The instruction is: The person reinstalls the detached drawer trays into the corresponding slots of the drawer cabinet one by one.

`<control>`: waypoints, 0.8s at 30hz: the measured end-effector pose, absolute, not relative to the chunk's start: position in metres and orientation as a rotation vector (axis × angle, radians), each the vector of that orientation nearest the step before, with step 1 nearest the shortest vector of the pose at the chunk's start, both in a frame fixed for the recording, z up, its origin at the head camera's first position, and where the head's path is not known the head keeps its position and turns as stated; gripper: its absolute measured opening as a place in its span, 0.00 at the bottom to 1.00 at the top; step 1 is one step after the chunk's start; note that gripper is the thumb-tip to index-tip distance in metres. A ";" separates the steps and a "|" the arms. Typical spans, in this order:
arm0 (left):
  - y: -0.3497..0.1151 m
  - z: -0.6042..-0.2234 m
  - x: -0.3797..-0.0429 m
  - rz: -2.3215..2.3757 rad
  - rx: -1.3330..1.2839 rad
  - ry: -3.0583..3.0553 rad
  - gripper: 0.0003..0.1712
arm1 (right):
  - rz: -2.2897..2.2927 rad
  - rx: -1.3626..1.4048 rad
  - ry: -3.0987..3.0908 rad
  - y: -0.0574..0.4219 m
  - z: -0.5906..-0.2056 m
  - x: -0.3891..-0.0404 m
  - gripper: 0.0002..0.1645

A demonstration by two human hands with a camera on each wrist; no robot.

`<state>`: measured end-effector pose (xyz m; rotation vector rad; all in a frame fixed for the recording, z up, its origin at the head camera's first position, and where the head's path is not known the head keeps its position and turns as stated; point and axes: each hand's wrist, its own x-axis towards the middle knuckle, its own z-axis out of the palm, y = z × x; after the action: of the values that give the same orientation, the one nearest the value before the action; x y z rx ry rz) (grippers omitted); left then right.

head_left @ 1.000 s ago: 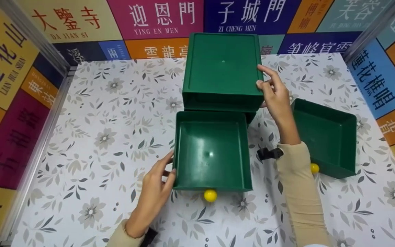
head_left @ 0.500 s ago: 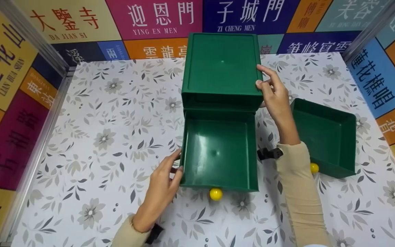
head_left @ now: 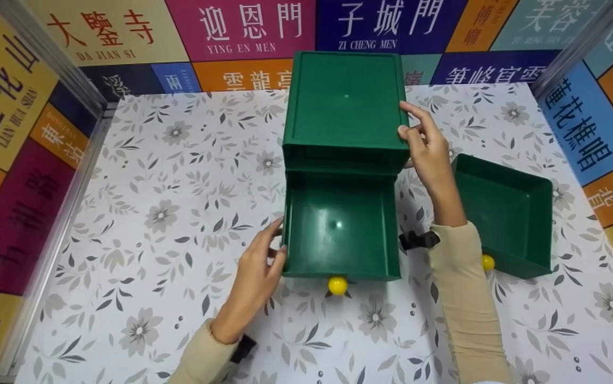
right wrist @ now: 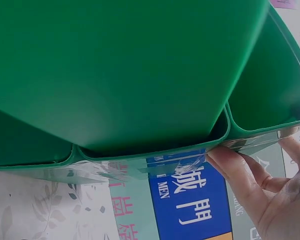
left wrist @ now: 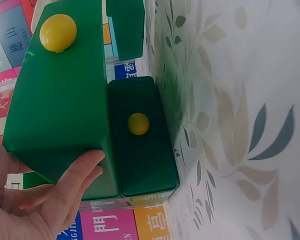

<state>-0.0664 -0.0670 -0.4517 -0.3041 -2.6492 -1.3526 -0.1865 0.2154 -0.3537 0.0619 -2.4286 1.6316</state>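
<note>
A green cabinet point(head_left: 346, 98) stands at the table's far side, its top slot bare of a drawer. From the slot below, a green drawer point(head_left: 338, 229) with a yellow knob point(head_left: 337, 286) sticks partway out. My left hand point(head_left: 256, 266) grips the drawer's left side; in the left wrist view its fingertips reach the lower edge. Below this drawer, the left wrist view shows a bottom drawer point(left wrist: 145, 172) pushed in. My right hand point(head_left: 428, 146) presses thumb and fingers against the cabinet's right side, beside the slots in the right wrist view.
Another green drawer point(head_left: 509, 218) lies on the table to the right, beyond my right forearm, its yellow knob point(head_left: 488, 262) toward me. Printed panels point(head_left: 256, 32) wall in the back and both sides. A flower-patterned cover point(head_left: 162, 213) lies over the table.
The drawer has moved right into line with the slot, then slid farther in, away from me, with my left hand following it. My right hand stays in place on the cabinet.
</note>
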 end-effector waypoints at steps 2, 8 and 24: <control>-0.067 -0.452 -0.070 -1.360 -0.303 -2.656 0.28 | 1.648 0.068 -2.418 0.216 -0.354 -0.187 0.25; -0.067 -0.450 -0.082 -1.382 -0.279 -2.696 0.29 | 1.636 0.095 -2.420 0.217 -0.355 -0.186 0.25; -0.063 -0.441 -0.111 -1.319 -0.296 -2.744 0.28 | 1.605 0.100 -2.429 0.216 -0.355 -0.187 0.25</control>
<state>-0.1108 -0.0634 -0.4405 -0.2960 -2.7435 -1.3195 -0.1869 0.2160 -0.3554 0.0997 -2.4288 1.6052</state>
